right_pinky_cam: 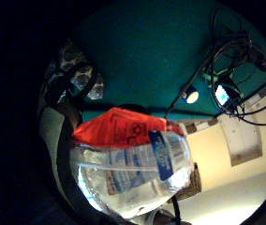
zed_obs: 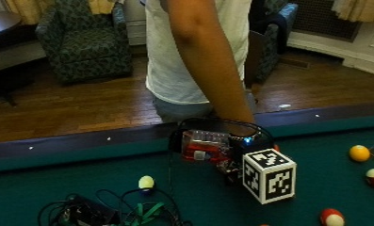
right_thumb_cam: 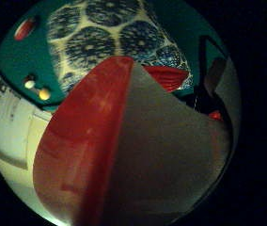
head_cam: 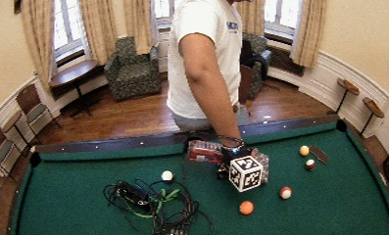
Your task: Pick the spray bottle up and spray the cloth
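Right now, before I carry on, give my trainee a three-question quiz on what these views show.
1. True or false: the spray bottle stands alone on the green table, with no hand near it.
2. Multiple choice: the patterned cloth in the thumb-side palm view lies on A) the wooden floor, B) the green table, C) an armchair.
3. Fill in: the bottle's clear body carries a red and ___ label.

Key: 1 false, the gloved right hand is at the bottle and its red top fills the thumb-side view; 2 B; 3 blue.
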Motion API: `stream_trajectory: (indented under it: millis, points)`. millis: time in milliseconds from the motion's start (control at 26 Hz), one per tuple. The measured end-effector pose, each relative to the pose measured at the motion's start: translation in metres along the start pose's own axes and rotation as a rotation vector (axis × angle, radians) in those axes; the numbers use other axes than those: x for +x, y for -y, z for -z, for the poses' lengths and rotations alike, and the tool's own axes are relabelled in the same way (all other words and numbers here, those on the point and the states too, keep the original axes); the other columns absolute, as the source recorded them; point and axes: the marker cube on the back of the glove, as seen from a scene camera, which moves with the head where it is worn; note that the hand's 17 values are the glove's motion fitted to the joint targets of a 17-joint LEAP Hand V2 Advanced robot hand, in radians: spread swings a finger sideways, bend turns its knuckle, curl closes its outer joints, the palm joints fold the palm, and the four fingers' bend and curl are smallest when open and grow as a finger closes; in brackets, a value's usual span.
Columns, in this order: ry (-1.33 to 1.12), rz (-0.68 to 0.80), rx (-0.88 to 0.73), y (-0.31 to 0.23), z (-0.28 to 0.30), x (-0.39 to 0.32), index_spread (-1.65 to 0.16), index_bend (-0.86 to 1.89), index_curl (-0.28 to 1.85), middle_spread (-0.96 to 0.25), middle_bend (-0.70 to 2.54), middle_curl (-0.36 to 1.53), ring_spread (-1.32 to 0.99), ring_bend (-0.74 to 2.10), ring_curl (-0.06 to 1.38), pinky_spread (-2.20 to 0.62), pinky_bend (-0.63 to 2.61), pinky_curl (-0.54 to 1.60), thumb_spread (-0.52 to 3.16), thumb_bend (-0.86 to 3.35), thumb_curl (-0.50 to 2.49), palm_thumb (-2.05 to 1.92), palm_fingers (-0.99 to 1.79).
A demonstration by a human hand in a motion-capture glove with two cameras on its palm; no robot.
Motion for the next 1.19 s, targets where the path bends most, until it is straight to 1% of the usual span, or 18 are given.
stream_trajectory:
  millis: [308,578,886,1040,1194]
  points:
    - [0.15,0.202,0.082,-0.03,0.029,-0.036,-0.31,0.21,0.63,-0.21,0.57,0.54,-0.23,0.61,0.47,-0.29,0.38,0.42,0.25,-0.03,0.83,0.99,1.33]
    - [0.295,0.486,0.225,-0.069,0.044,-0.079,-0.31,0.21,0.63,-0.21,0.57,0.54,-0.22,0.62,0.48,-0.29,0.38,0.41,0.25,-0.03,0.83,0.99,1.32]
    - [0.543,0.814,0.431,-0.108,0.068,-0.139,-0.31,0.21,0.63,-0.2,0.57,0.54,-0.22,0.62,0.48,-0.29,0.37,0.42,0.24,-0.03,0.83,1.0,1.32]
    - [0.629,0.928,0.529,-0.108,0.067,-0.167,-0.31,0.21,0.63,-0.2,0.57,0.54,-0.23,0.62,0.48,-0.29,0.37,0.42,0.24,-0.03,0.83,1.0,1.32]
    - [0.706,0.98,0.669,-0.083,0.055,-0.197,-0.31,0.22,0.64,-0.2,0.58,0.54,-0.23,0.61,0.47,-0.29,0.36,0.42,0.24,-0.03,0.83,1.01,1.32]
